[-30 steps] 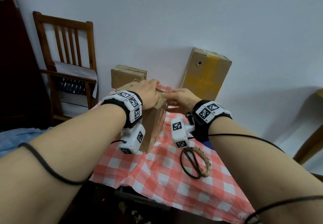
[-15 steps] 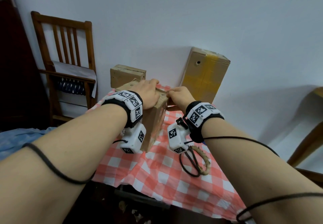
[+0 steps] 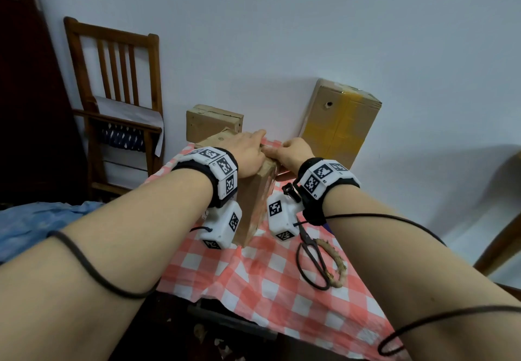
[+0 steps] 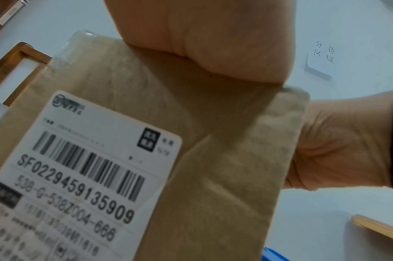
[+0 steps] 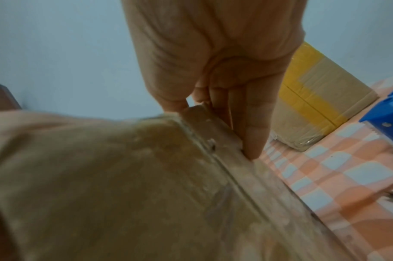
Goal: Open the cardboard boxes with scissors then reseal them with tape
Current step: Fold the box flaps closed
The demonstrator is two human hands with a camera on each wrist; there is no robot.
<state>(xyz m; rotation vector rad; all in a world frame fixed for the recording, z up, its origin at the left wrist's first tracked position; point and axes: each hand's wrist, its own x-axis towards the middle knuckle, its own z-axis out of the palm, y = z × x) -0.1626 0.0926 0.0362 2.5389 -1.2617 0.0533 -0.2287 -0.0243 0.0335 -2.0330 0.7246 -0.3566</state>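
A tall cardboard box (image 3: 255, 197) is stood upright on the checked cloth (image 3: 253, 276) covering the counter (image 3: 231, 318), and it is held at its top by both hands. The left hand (image 3: 246, 153) is laid palm-down over the top face, with its fingers stretched toward the far edge; the heel of the palm is seen pressed on the upper rim in the left wrist view, above a white shipping label (image 4: 83, 176) stuck to the side. The right hand (image 3: 294, 153) is set at the box's top right edge, its fingers (image 5: 253, 123) curled down over the edge of a top flap, thumb on the near side, so the flap is pinched. The scissors (image 3: 315, 259) are left lying on the cloth just right of the box, handles toward the viewer. Two more boxes are stood against the wall behind: a small one (image 3: 212, 121) and a larger one with yellow tape (image 3: 341, 126). A wooden chair (image 3: 112, 93) is seen at the left
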